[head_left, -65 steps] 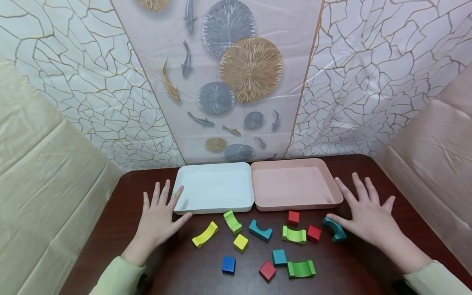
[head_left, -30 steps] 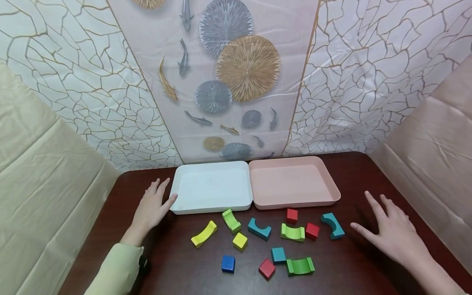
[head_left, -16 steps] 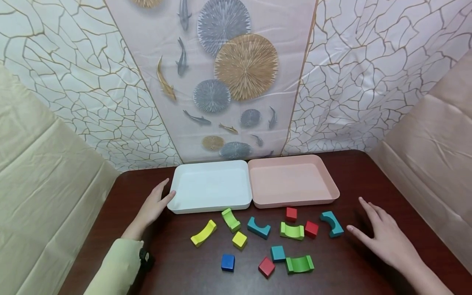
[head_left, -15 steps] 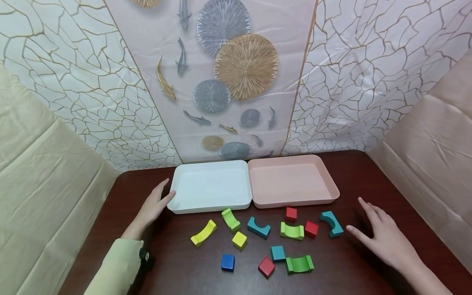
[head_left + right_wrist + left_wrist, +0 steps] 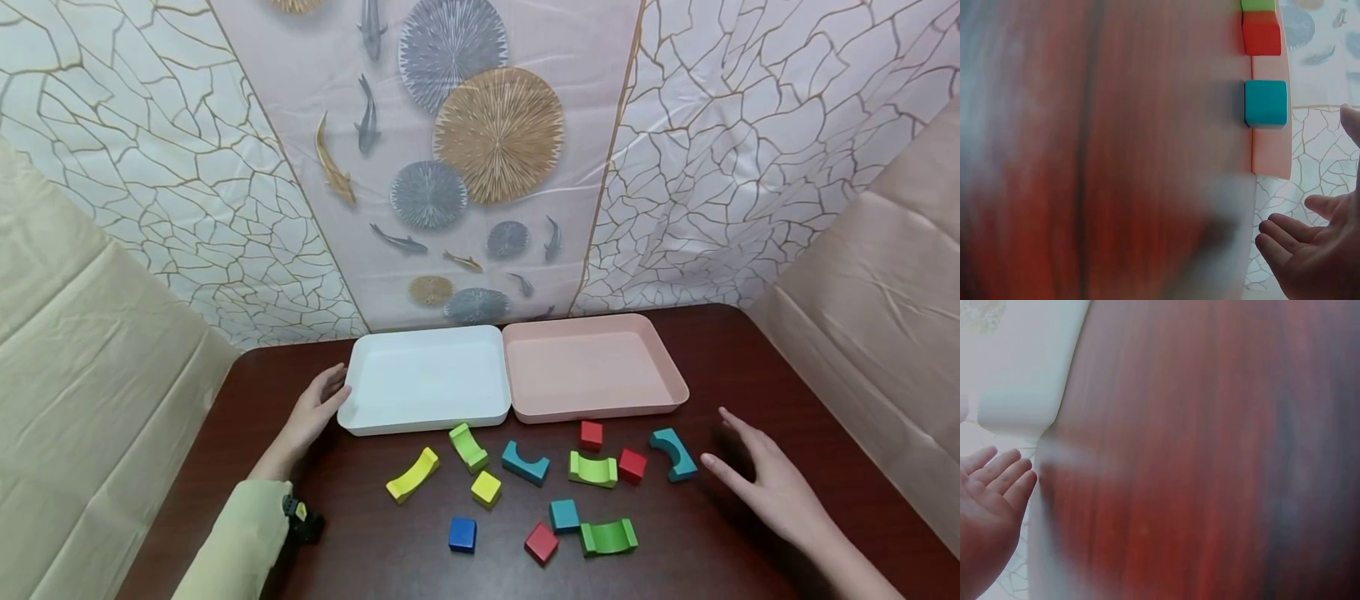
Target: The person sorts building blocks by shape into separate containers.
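Observation:
My left hand [image 5: 311, 417] is at the left end of the white tray [image 5: 427, 425], its thumb against or very near the rim and its fingers beside the outer wall. In the left wrist view the fingers [image 5: 1004, 472] look extended, just off the tray's corner. My right hand [image 5: 765, 479] hovers over the table with relaxed fingers, just right of a teal arch block [image 5: 679, 462], not touching it. A red cube [image 5: 632, 466] and a light green arch block [image 5: 592, 470] lie left of that. Neither hand holds anything.
A pink tray [image 5: 600, 415] adjoins the white one. Several blocks lie in front: a yellow arch [image 5: 414, 476], yellow cube [image 5: 487, 489], blue cube [image 5: 462, 535], teal cube [image 5: 564, 517] and green arch [image 5: 608, 538]. Fabric walls [image 5: 120, 350] enclose the dark table.
The spread fingers of both hands have drawn together. My left hand has settled lower beside the white tray; my right hand pulled away from the teal arch, then drifted slightly left. The blocks stay put.

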`<state>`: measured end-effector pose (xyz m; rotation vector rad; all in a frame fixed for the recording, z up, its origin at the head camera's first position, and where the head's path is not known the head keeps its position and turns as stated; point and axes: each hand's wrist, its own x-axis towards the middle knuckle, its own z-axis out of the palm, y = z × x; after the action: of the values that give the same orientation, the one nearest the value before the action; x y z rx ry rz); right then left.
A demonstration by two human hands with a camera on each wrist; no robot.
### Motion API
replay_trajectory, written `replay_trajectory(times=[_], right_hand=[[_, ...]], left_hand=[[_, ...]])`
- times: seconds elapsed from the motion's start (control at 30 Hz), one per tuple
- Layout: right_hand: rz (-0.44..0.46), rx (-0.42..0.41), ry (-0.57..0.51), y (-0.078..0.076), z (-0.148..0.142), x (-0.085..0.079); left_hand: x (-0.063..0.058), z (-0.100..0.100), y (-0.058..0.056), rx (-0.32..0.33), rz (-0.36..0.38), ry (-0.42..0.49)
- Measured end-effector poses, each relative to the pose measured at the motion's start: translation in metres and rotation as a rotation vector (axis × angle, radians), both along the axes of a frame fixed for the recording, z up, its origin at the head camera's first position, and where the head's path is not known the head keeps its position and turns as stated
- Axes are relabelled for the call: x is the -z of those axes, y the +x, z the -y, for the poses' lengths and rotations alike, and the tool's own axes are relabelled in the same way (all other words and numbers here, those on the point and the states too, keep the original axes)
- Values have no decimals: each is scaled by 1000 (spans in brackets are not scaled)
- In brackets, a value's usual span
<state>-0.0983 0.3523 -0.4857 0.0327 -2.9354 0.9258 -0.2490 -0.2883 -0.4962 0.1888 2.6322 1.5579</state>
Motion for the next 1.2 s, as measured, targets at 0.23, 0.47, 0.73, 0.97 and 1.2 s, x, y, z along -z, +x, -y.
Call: replay_trajectory(times=[0.23, 0.47, 0.73, 0.97, 1.2], right_hand=[[-39, 1, -54, 1, 7, 6], [-120, -35, -130, -1, 12, 12], [-159, -43, -145, -1, 21, 16], [-169, -52, -122, -2, 24, 19], [-184, -67, -93, -3, 26, 20]], left_hand=[[4, 4, 0, -24, 39, 61], [5, 3, 0, -40, 62, 86], [6, 3, 0, -45, 96, 116], [5, 3, 2, -41, 109, 116], [4, 4, 0, -37, 111, 137]])
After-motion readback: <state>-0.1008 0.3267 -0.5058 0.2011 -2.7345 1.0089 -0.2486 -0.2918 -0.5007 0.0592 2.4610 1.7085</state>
